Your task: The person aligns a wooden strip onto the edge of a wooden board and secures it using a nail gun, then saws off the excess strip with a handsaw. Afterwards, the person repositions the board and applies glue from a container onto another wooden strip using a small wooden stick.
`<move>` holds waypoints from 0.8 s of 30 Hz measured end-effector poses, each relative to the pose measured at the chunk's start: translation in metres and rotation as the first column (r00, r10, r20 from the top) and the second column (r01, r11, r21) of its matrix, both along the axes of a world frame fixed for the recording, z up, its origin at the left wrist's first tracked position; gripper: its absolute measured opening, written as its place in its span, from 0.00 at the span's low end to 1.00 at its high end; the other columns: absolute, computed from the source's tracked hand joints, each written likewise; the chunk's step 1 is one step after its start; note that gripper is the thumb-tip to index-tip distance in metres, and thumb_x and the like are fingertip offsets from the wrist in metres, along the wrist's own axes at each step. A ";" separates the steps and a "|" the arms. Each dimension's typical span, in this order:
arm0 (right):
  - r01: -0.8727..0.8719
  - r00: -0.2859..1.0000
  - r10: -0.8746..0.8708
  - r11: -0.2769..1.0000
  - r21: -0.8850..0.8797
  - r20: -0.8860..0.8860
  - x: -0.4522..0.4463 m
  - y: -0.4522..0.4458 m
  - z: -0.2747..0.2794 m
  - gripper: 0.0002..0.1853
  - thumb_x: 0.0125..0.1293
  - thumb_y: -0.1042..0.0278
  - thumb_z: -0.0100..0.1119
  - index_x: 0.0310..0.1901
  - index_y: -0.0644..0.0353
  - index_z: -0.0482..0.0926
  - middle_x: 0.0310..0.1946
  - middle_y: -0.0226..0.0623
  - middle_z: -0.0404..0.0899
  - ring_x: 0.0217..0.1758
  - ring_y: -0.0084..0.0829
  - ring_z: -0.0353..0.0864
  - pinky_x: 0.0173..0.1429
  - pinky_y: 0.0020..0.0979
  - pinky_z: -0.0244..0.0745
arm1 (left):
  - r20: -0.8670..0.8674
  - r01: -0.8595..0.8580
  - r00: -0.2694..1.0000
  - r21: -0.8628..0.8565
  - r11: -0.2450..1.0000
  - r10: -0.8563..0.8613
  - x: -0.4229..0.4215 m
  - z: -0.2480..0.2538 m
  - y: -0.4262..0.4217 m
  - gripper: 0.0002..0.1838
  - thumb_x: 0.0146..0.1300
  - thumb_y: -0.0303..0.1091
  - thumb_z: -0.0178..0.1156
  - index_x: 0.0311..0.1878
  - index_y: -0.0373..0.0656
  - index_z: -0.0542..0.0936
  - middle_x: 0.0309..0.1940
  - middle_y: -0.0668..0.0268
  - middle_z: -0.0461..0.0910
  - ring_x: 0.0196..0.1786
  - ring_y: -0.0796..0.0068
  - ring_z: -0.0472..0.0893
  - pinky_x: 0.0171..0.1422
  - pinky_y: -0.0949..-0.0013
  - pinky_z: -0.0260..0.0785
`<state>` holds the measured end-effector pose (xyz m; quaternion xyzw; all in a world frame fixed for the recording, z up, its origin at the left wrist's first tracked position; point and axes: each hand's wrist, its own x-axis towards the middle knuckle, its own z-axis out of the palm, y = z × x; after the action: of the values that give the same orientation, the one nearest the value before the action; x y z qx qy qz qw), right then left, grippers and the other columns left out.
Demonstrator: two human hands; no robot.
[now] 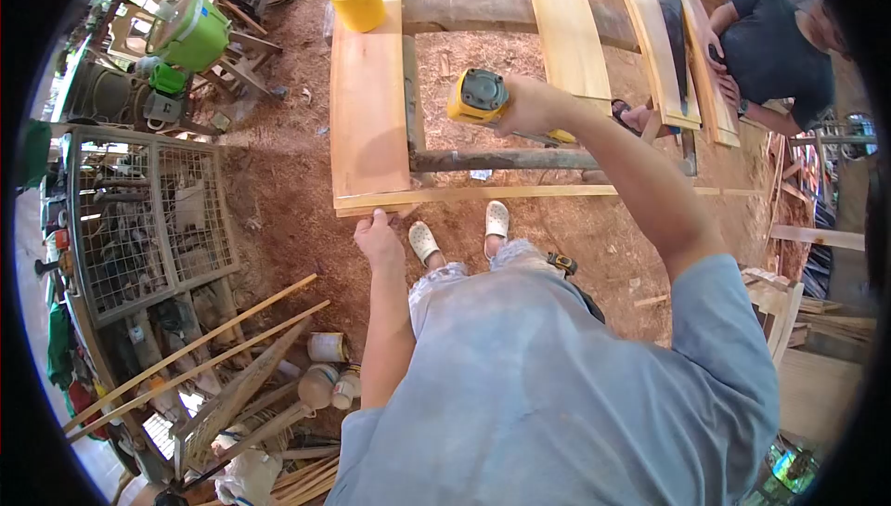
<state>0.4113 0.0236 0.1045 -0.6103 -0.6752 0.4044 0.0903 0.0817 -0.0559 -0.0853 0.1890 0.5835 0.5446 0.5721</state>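
Note:
My right hand (536,105) grips a yellow nail gun (478,97) with a dark round cap, held over the gap in the work frame. The nail gun's lower end is hidden from me. My left hand (379,242) is closed at the near end of a wide plank (369,125), thumb on top, pinching a long thin wooden strip (501,194) against that end. The strip runs off to the right across the near side of the frame. On the plank's far part stands a yellow bucket (356,5) with orange contents and a stick.
More planks (568,32) lie across the metal frame (548,161). At the right, a person in a dark shirt (772,46) handles boards. A wire-mesh gate (153,218), loose battens (204,343) and tubs (318,385) are at the left. A green container (190,31) stands behind.

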 end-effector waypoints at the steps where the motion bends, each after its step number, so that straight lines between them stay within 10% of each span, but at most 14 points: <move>1: -0.015 1.000 0.016 1.000 -0.022 0.015 0.000 0.000 0.003 0.26 0.45 0.73 0.74 0.51 0.61 0.82 0.39 0.41 0.87 0.43 0.34 0.85 0.52 0.36 0.78 | 0.002 0.001 1.000 -0.008 1.000 -0.001 -0.004 0.000 -0.008 0.02 0.73 0.24 0.53 0.42 0.37 0.75 0.42 0.58 0.83 0.39 0.68 0.84 0.43 0.62 0.78; 9: -0.111 0.988 0.140 0.929 -0.353 0.057 -0.012 -0.010 -0.047 0.29 0.44 0.70 0.75 0.53 0.58 0.83 0.38 0.41 0.87 0.42 0.34 0.85 0.51 0.37 0.78 | -0.262 0.199 0.934 -0.181 0.963 -0.243 -0.049 0.036 -0.055 0.11 0.71 0.29 0.58 0.35 0.31 0.81 0.30 0.62 0.84 0.31 0.73 0.81 0.39 0.66 0.75; 11: -0.240 0.967 0.250 0.855 -0.460 -0.040 -0.021 -0.016 -0.080 0.29 0.44 0.70 0.75 0.53 0.58 0.83 0.39 0.41 0.87 0.43 0.35 0.85 0.52 0.38 0.78 | -0.822 0.292 0.417 -0.282 0.914 -0.387 -0.045 0.081 -0.053 0.12 0.68 0.30 0.61 0.34 0.29 0.82 0.25 0.60 0.84 0.27 0.72 0.81 0.37 0.66 0.75; 13: -0.245 0.969 0.228 0.878 -0.411 -0.091 -0.034 -0.030 -0.086 0.24 0.46 0.70 0.74 0.50 0.60 0.83 0.34 0.41 0.86 0.38 0.35 0.84 0.45 0.39 0.78 | -0.813 0.361 0.494 -0.130 0.923 -0.308 -0.009 0.119 -0.038 0.11 0.63 0.32 0.65 0.38 0.29 0.82 0.35 0.54 0.85 0.35 0.67 0.83 0.42 0.63 0.75; 16: -0.244 0.950 0.300 0.886 -0.395 0.086 -0.047 -0.034 -0.122 0.18 0.48 0.69 0.74 0.42 0.63 0.85 0.33 0.43 0.85 0.35 0.37 0.84 0.39 0.40 0.79 | -0.927 0.746 0.350 0.188 0.639 -0.136 0.048 0.126 0.008 0.13 0.59 0.31 0.69 0.42 0.30 0.82 0.51 0.53 0.83 0.48 0.62 0.84 0.55 0.63 0.75; 18: -0.198 0.954 0.279 0.861 -0.469 0.110 -0.054 -0.040 -0.117 0.19 0.47 0.69 0.74 0.44 0.61 0.86 0.37 0.44 0.86 0.40 0.39 0.85 0.43 0.41 0.79 | -0.973 0.947 -0.103 -0.159 0.279 -0.206 0.077 0.121 0.037 0.18 0.51 0.31 0.72 0.42 0.30 0.82 0.57 0.52 0.80 0.56 0.56 0.81 0.62 0.61 0.73; 24: -0.164 0.978 0.202 0.885 -0.435 0.042 -0.046 -0.053 -0.151 0.17 0.51 0.65 0.71 0.44 0.58 0.86 0.41 0.44 0.87 0.45 0.41 0.86 0.48 0.42 0.80 | -0.909 0.951 -0.309 -0.295 -0.089 -0.280 0.113 0.075 0.064 0.14 0.44 0.31 0.71 0.34 0.33 0.83 0.47 0.54 0.82 0.49 0.51 0.82 0.56 0.56 0.76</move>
<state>0.3654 -0.0294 -0.0465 -0.5655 -0.6274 0.5231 -0.1140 0.1952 0.0078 -0.0103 0.9304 0.2384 -0.0017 0.2783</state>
